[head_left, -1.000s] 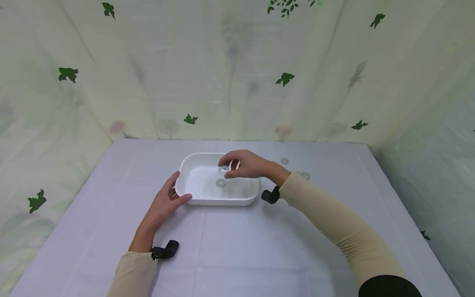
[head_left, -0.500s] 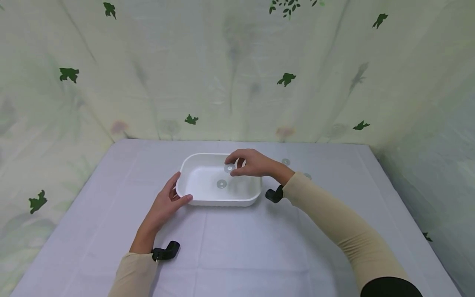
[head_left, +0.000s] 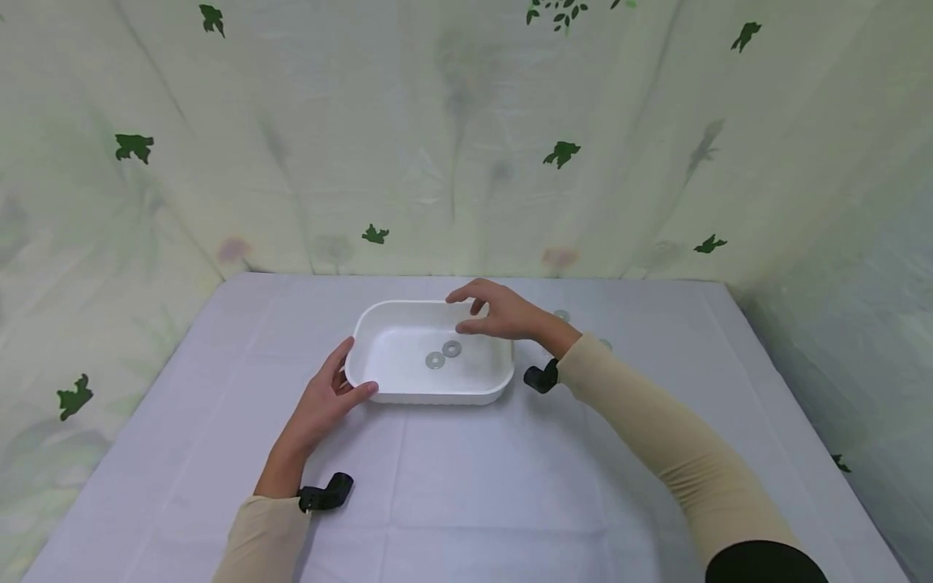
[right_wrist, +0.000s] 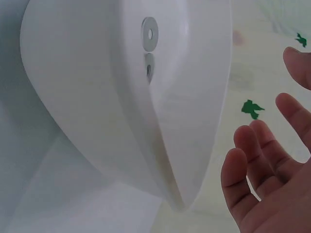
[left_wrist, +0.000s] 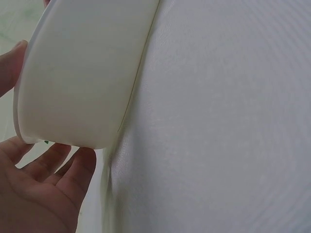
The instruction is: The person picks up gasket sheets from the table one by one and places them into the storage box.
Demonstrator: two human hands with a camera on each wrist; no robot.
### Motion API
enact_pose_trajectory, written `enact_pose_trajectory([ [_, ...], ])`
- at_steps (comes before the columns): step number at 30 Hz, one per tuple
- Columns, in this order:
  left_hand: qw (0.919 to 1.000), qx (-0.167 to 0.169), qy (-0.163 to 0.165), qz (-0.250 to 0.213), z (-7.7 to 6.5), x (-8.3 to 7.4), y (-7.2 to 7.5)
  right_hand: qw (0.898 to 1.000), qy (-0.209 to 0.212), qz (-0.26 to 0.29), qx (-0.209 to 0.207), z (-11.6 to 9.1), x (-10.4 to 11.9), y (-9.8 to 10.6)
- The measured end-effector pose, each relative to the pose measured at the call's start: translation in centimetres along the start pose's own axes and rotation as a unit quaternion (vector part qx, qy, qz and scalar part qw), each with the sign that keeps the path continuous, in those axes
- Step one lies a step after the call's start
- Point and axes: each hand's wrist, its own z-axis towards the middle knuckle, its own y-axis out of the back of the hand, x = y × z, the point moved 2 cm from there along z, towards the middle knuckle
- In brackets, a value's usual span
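A shallow white plastic tray (head_left: 437,397) stands on the table. In it lie two flat grey washers, the nearer washer (head_left: 440,362) close beside the farther washer (head_left: 457,351). My left hand (head_left: 326,402) grips the tray's left end, thumb at the front rim and fingers along the side; the left wrist view has the fingers against the tray's outer wall (left_wrist: 82,82). Over the right part of the tray hovers my right hand (head_left: 504,314), thumb and fingers spread apart, holding nothing. The right wrist view also has that hand (right_wrist: 272,179) spread apart from the tray.
Beyond my right wrist, a loose washer (head_left: 561,314) and another washer (head_left: 606,343), partly covered by the sleeve, lie on the white tablecloth (head_left: 474,486). A pale curtain (head_left: 452,146) with green leaf shapes hangs behind the table.
My right hand has let go of a washer, which now lies in the tray beside the first. That hand has risen slightly and opened. The left hand has stayed in place.
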Motion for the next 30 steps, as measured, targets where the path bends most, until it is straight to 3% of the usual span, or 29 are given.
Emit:
enact_pose_trajectory([
  [8,1.0,0.001,0.003,0.004,-0.1,0.0,0.2,0.999,-0.001,-0.018,-0.028,-1.4,-0.2,1.6],
  [15,1.0,0.002,-0.002,0.006,0.1,-0.2,0.1,0.998,-0.003,-0.05,-0.05,-4.3,-1.5,3.6],
  [25,0.9999,0.009,-0.005,0.013,0.3,-0.3,0.4,0.994,-0.029,-0.066,-0.083,-10.2,-6.2,5.8],
  [30,0.9998,0.009,0.003,0.019,0.3,0.2,0.3,0.99,-0.073,-0.073,-0.093,-12.6,-9.4,6.4],
])
